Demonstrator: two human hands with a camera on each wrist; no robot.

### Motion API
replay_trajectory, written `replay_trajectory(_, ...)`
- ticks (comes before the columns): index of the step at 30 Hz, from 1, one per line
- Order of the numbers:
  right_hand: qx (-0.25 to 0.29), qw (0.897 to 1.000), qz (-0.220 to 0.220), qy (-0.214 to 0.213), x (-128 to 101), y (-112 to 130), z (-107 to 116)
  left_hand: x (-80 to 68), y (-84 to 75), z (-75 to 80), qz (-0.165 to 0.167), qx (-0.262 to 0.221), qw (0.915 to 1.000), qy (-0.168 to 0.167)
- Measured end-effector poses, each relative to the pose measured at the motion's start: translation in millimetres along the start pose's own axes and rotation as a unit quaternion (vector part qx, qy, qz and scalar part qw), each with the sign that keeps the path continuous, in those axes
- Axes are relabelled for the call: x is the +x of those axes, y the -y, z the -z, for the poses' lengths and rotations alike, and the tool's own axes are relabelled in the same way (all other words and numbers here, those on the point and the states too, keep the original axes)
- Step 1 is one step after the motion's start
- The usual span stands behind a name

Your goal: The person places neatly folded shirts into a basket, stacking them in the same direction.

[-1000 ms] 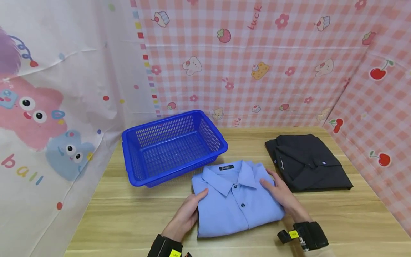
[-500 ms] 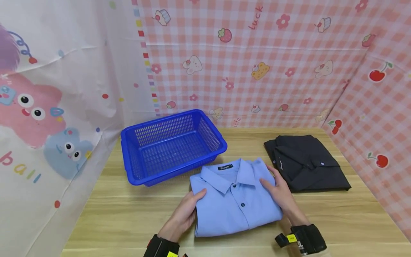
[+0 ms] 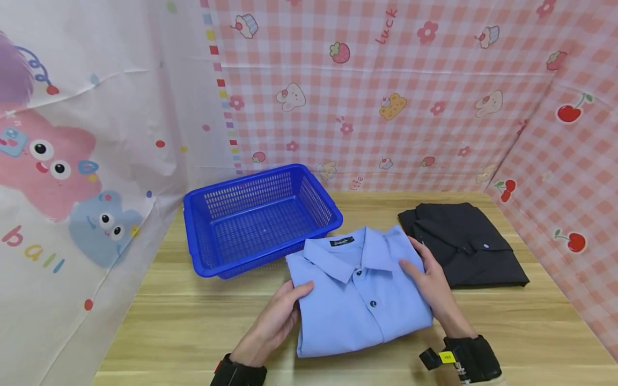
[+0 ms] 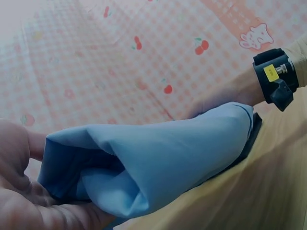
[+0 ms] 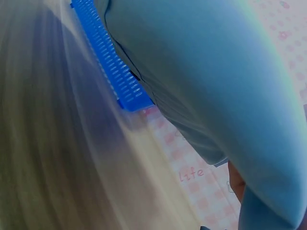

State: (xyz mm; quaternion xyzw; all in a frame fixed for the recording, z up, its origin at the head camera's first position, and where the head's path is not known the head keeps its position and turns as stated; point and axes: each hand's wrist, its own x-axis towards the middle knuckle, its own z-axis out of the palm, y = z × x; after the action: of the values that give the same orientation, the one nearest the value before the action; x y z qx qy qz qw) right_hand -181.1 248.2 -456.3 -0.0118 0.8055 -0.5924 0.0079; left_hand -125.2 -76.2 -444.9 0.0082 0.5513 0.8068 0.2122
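Blue basket (image 3: 260,220) sits at table's (image 3: 193,321) back left w/ nothing showing inside. Folded blue shirt (image 3: 359,295) is just in front of basket, lifted at its collar end, betw. both hands. Left hand (image 3: 277,321) grips shirt's left edge, thumb on top, fingers under. Right hand (image 3: 432,284) grips right edge the same way. Folded black shirt (image 3: 461,244) lies flat just right of it.
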Motion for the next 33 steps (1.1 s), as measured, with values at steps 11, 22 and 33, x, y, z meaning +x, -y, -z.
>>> replay_trajectory(11,-0.012,1.000,0.002,-0.008,-2,16,4,-11.4,-16.5,-4.8,-0.012,0.005,0.9999,0.009)
replay_trajectory(22,-0.022,1.000,0.017,-0.005,1,22,2,-13.9,-21.3,-5.3,-0.029,0.007,0.9995,0.005)
replay_trajectory(33,-0.025,0.999,0.048,-0.001,6,32,-3,-18.7,-34.2,-8.9,-0.050,0.017,0.9986,-0.011)
